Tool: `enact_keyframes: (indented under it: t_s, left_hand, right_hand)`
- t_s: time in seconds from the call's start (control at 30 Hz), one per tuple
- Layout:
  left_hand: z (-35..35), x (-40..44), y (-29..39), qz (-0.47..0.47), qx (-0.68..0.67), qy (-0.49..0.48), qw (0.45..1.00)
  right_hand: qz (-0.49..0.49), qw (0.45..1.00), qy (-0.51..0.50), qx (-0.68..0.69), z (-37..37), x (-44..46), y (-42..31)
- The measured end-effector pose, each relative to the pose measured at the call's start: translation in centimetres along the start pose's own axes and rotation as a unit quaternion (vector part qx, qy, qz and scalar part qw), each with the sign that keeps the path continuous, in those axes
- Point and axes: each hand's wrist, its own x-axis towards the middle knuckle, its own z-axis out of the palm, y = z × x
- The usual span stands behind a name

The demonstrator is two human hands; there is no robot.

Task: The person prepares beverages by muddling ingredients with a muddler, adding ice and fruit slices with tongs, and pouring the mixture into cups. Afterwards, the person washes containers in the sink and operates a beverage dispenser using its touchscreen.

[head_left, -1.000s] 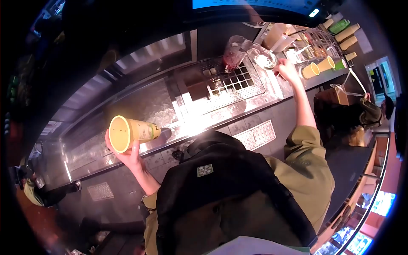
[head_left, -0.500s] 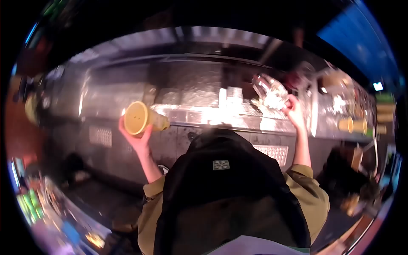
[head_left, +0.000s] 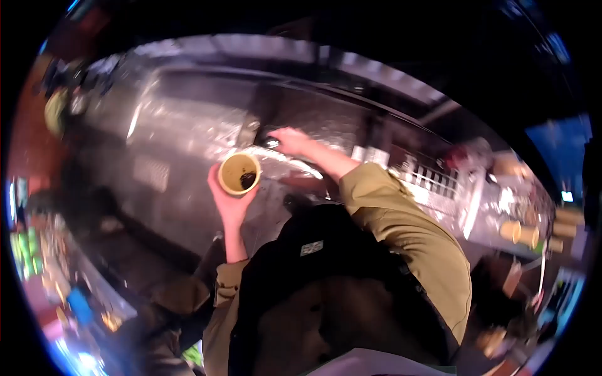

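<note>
A yellow paper cup (head_left: 239, 174) is held in my left hand (head_left: 231, 202), its mouth turned up toward the camera, with something dark inside. My right hand (head_left: 290, 141) reaches across the steel counter to a spot just beyond the cup. Its fingers are curled at a small dark, shiny object (head_left: 271, 143), too blurred to identify. The two hands are close together but apart.
The steel counter (head_left: 194, 113) runs across the view. A drain grate (head_left: 433, 182) and a clear container with red contents (head_left: 461, 156) are on the right. Beyond them lie yellow cups (head_left: 510, 232). Another person (head_left: 56, 113) is at the far left.
My right hand has left the clear vessel it held on the right and crossed left to near the cup. The cup now tilts more upright, showing its dark contents. The view has shifted.
</note>
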Motion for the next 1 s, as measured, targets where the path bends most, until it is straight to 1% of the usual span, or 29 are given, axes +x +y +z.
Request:
enact_keyframes:
  t_s: [0.03, 0.07, 0.1, 0.13, 0.17, 0.23, 0.27, 0.3, 0.33, 0.4, 0.47, 0.5, 0.53, 0.6, 0.63, 0.67, 0.73, 0.77, 0.8, 0.83, 0.87, 0.93, 0.97, 1.0]
  left_hand:
    - [1.1, 0.0, 0.4, 0.005, -0.002, -0.01, 1.0]
    - [2.4, 0.0, 0.6, 0.013, -0.005, -0.02, 1.0]
    - [3.5, -0.1, 0.6, 0.023, -0.007, -0.044, 0.999]
    - [4.7, -0.2, 0.7, 0.034, -0.008, -0.062, 0.997]
    - [6.3, -0.3, 1.2, 0.05, -0.022, -0.092, 0.994]
    - [10.6, -0.5, 2.7, 0.031, -0.078, -0.162, 0.983]
    - [12.6, -0.7, 3.5, 0.022, -0.103, -0.19, 0.976]
    - [15.0, -0.8, 3.2, 0.023, -0.136, -0.217, 0.966]
    - [17.6, -1.2, 4.4, 0.014, -0.174, -0.24, 0.955]
    - [22.8, -1.7, 4.8, 0.057, -0.151, -0.284, 0.945]
    - [27.6, -2.9, 5.7, 0.096, -0.119, -0.291, 0.944]
    - [29.9, -3.3, 5.8, 0.065, -0.13, -0.327, 0.934]
    - [31.9, -3.7, 6.1, 0.032, -0.139, -0.364, 0.921]
    - [35.1, -5.4, 7.4, 0.078, -0.062, -0.339, 0.936]
    - [36.1, -5.9, 8.5, 0.076, -0.07, -0.36, 0.927]
    - [36.7, -6.4, 9.9, 0.073, -0.078, -0.381, 0.918]
    - [38.4, -8.1, 9.8, 0.107, -0.014, -0.355, 0.928]
    - [38.9, -8.9, 10.0, 0.113, -0.005, -0.362, 0.925]
    - [39.3, -9.5, 10.3, 0.12, 0.004, -0.37, 0.921]
    - [39.7, -10.1, 10.5, 0.148, -0.013, -0.377, 0.914]
    - [39.7, -10.8, 11.8, 0.15, 0.009, -0.378, 0.913]
    - [39.9, -12.1, 13.3, 0.148, 0.016, -0.399, 0.905]
    - [39.8, -12.7, 14.2, 0.131, 0.009, -0.418, 0.899]
    - [40.1, -13.2, 14.0, 0.148, 0.016, -0.417, 0.896]
  right_hand:
    - [-0.023, 0.985, 0.119, 0.12, -0.7, -2.7, 0.5]
    - [0.014, 0.947, 0.209, 0.244, -3.5, -7.2, -0.2]
    - [0.077, 0.894, 0.343, 0.277, -4.3, -12.5, 1.1]
    - [0.149, 0.796, 0.509, 0.293, -0.9, -17.0, 7.2]
    - [0.29, 0.729, 0.591, 0.189, -4.0, -23.8, 7.3]
    - [0.428, 0.584, 0.681, 0.111, -12.1, -35.1, 8.1]
    - [0.468, 0.575, 0.671, 0.0, -12.5, -39.6, 12.1]
    - [0.46, 0.591, 0.654, -0.109, -12.1, -42.4, 16.7]
    - [0.412, 0.624, 0.661, -0.062, -13.9, -42.6, 17.2]
    - [0.318, 0.676, 0.664, 0.047, -17.4, -42.9, 18.1]
    - [0.192, 0.671, 0.703, 0.14, -17.3, -41.3, 21.0]
    - [0.169, 0.672, 0.699, 0.179, -17.7, -41.0, 21.1]
    - [0.189, 0.68, 0.689, 0.166, -18.1, -41.1, 21.2]
    - [0.234, 0.692, 0.668, 0.141, -18.4, -41.8, 20.4]
    - [0.205, 0.687, 0.671, 0.191, -19.8, -41.8, 16.1]
    - [0.193, 0.726, 0.645, 0.139, -20.6, -42.8, 15.4]
    - [0.172, 0.794, 0.582, 0.034, -21.4, -45.6, 14.5]
    - [0.233, 0.805, 0.54, -0.077, -22.7, -46.4, 10.9]
    - [0.316, 0.825, 0.456, -0.106, -23.9, -47.2, 8.1]
    - [0.322, 0.84, 0.405, -0.165, -24.6, -48.2, 7.2]
    - [0.327, 0.849, 0.349, -0.222, -25.1, -49.2, 6.6]
    - [0.299, 0.856, 0.321, -0.274, -25.7, -50.4, 4.0]
    - [0.305, 0.854, 0.306, -0.291, -25.9, -50.9, 3.2]
    - [0.309, 0.851, 0.292, -0.309, -25.9, -51.3, 2.6]
